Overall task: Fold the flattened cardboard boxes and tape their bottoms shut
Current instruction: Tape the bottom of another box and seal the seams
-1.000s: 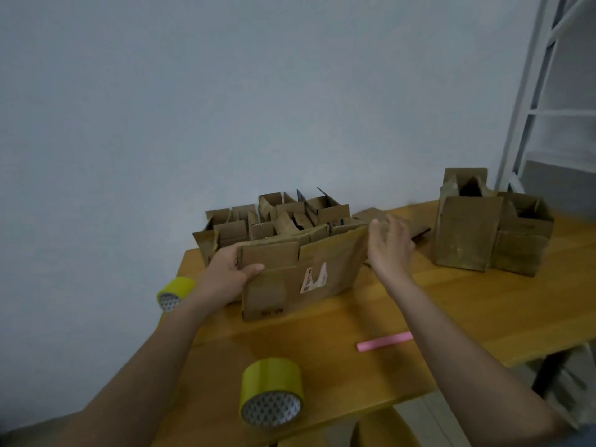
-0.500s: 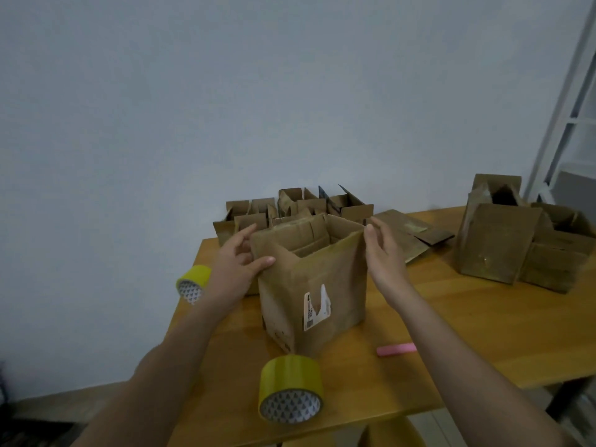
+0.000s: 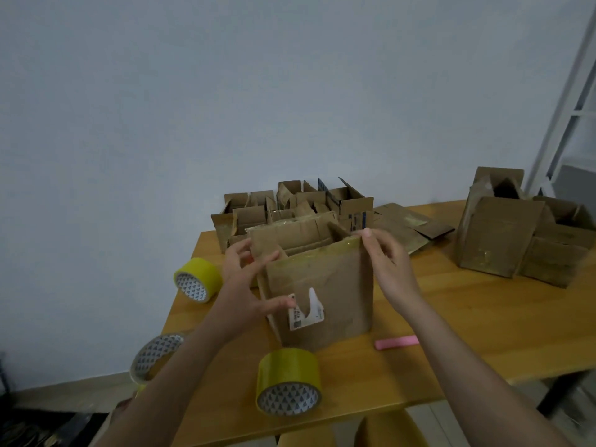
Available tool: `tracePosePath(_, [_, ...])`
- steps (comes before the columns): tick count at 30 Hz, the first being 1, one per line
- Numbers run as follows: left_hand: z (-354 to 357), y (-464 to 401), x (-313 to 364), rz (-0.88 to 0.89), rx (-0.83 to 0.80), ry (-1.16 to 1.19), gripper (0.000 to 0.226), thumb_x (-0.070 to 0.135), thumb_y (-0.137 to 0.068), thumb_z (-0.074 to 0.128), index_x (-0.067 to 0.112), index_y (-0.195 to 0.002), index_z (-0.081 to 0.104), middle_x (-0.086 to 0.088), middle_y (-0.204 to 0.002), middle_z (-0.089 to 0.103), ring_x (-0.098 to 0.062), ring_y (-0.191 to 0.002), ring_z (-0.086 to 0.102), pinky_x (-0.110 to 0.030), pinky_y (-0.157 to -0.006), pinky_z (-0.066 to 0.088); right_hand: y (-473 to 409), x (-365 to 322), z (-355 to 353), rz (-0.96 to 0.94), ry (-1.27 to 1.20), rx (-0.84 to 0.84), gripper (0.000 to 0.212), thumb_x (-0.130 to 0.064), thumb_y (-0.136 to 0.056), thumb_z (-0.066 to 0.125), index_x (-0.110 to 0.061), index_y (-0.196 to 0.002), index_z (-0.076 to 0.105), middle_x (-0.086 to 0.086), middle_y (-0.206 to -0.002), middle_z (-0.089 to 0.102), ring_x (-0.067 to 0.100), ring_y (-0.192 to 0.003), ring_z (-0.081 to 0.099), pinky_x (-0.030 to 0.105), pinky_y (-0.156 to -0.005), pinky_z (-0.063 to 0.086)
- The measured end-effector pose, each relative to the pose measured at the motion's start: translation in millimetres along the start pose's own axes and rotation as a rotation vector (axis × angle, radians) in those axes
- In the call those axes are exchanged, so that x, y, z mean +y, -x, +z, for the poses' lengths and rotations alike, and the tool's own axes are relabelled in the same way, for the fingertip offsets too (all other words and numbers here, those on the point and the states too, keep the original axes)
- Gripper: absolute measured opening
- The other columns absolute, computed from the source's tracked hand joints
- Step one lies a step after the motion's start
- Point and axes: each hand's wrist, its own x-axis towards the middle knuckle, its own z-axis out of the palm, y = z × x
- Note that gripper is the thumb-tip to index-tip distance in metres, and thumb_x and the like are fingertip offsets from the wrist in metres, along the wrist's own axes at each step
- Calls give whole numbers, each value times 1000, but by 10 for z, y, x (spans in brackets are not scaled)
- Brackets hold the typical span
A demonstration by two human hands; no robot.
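A brown cardboard box (image 3: 325, 285) with a torn white label stands upright and opened out in the middle of the wooden table (image 3: 451, 333), its top flaps up. My left hand (image 3: 248, 279) holds its left side, fingers spread along the left flap and front face. At the box's top right corner my right hand (image 3: 387, 262) pinches the front flap. A yellow tape roll (image 3: 288, 380) lies on its side just in front of the box. A second roll (image 3: 197, 279) lies at the table's left edge, and a third (image 3: 154, 356) shows past my left forearm.
Several folded boxes (image 3: 290, 204) crowd the back of the table. Flattened cardboard (image 3: 406, 227) lies behind my right hand. Two larger boxes (image 3: 522, 233) stand at the right. A pink strip (image 3: 396, 342) lies right of the box. A white shelf frame (image 3: 561, 108) rises at far right.
The flat box has been lifted upright and opened into a square shape. My left hand slid down its left side, and my right hand moved onto the top right flap.
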Motion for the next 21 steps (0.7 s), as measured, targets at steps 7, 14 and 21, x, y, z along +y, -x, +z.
tracePosePath(7, [0, -64, 66, -171, 87, 353, 49, 40, -85, 66, 24, -130, 57, 7, -136, 48, -3, -120, 51, -30, -93, 54, 74, -36, 10, 12, 13, -95, 39, -52, -92, 51, -19, -100, 71, -7, -94, 66, 5, -91, 61, 21, -80, 46])
tracePosePath(14, [44, -207, 14, -267, 42, 520, 84, 4, -92, 60, 35, -152, 10, 4, -156, 26, -18, -132, 39, -34, -94, 50, -30, 13, 52, 68, 99, -198, 67, -28, -100, 52, -33, -155, 14, -22, -151, 30, -3, -111, 47, 11, -88, 39])
tracePosePath(21, [13, -248, -133, -197, -19, 452, 75, 35, -86, 66, 43, -149, 27, 13, -141, 40, -11, -124, 44, -33, -97, 47, -30, 34, 25, -78, 133, -149, 26, -35, -97, 56, -29, -120, 66, -15, -113, 54, -6, -95, 52, 18, -83, 42])
